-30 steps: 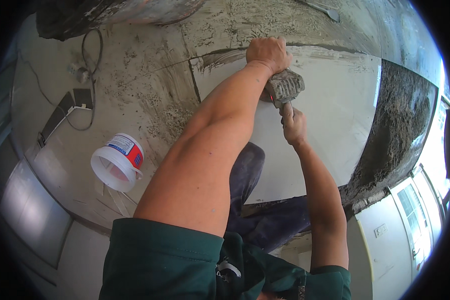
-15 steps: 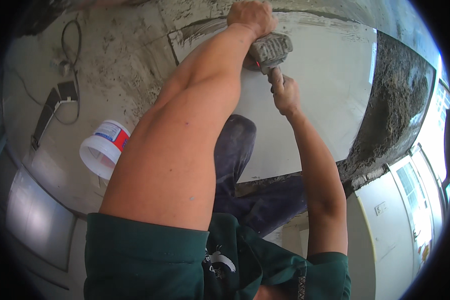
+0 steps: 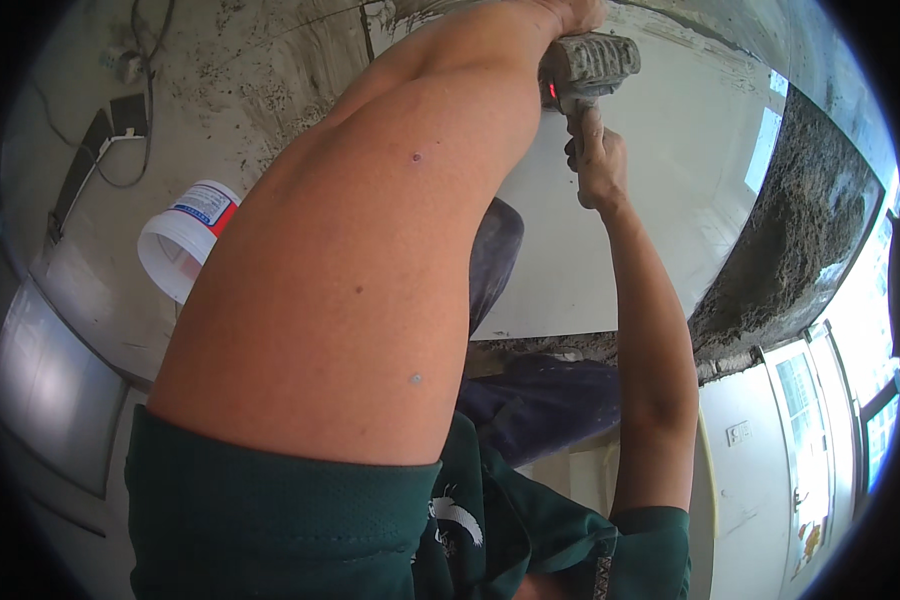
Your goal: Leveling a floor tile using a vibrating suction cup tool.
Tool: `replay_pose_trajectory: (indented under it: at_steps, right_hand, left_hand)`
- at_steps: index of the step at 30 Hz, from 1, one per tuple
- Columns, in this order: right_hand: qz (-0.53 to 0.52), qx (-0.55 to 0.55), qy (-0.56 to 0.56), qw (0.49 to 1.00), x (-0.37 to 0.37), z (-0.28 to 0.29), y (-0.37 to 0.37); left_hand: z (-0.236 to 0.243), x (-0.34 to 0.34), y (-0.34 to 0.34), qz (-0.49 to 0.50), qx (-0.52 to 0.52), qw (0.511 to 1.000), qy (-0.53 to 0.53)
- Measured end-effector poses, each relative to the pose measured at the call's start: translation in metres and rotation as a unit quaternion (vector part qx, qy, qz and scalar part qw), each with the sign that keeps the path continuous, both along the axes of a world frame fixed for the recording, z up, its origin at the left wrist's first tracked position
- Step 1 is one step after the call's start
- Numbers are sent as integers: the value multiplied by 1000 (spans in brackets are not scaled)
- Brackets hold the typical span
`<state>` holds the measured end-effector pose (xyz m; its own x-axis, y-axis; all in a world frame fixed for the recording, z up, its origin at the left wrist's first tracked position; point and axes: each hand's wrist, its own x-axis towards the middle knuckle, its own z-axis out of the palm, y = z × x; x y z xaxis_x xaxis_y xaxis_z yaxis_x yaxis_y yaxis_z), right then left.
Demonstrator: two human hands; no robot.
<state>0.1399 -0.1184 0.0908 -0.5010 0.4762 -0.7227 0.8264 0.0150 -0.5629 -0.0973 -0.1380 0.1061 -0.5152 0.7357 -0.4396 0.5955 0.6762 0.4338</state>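
My right hand (image 3: pixel 602 165) is closed round the handle of a mortar-caked cordless tile vibrator (image 3: pixel 598 68). A small red light glows on the tool's left side. The tool is over a large pale tile (image 3: pixel 660 190), towards its far part; its base is mostly hidden by my left arm. Beyond the tool, at the picture's upper edge, is my left hand (image 3: pixel 580 14). It is largely cut off, and its fingers do not show. My left forearm stretches across the middle of the view.
Rough grey mortar (image 3: pixel 785 215) borders the tile on the right. A white plastic bucket (image 3: pixel 175 245) with a red and blue label lies tipped on the left. Further left are a dark cable (image 3: pixel 148 110) and dark flat pieces (image 3: pixel 82 170). My bent knee (image 3: pixel 498 255) is near the tile.
The tile vibrator and both hands have moved right and farther away over the tile. My left hand has slid partly out of the picture. The view has shifted a little.
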Motion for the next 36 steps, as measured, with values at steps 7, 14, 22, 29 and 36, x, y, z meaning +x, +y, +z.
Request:
replay_pose_trajectory:
  at_steps: [7,14,22,29,36]
  right_hand:
    - [32,23,18,999,-1,-6,-1]
    - [28,29,28,999,0,-6,-1]
    - [-5,-25,12,1000,-2,1,-2]
    - [-28,-83,5,996,-1,2,-2]
    - [-9,-56,20,998,-2,3,-4]
  left_hand:
    - [-3,-9,-10,-3,-13,1000,3]
    - [0,-9,-8,24,-16,999,-26]
    - [-31,-5,-5,23,30,999,38]
    - [-30,-4,-8,33,42,998,31]
    - [-29,-3,-6,43,45,998,26]
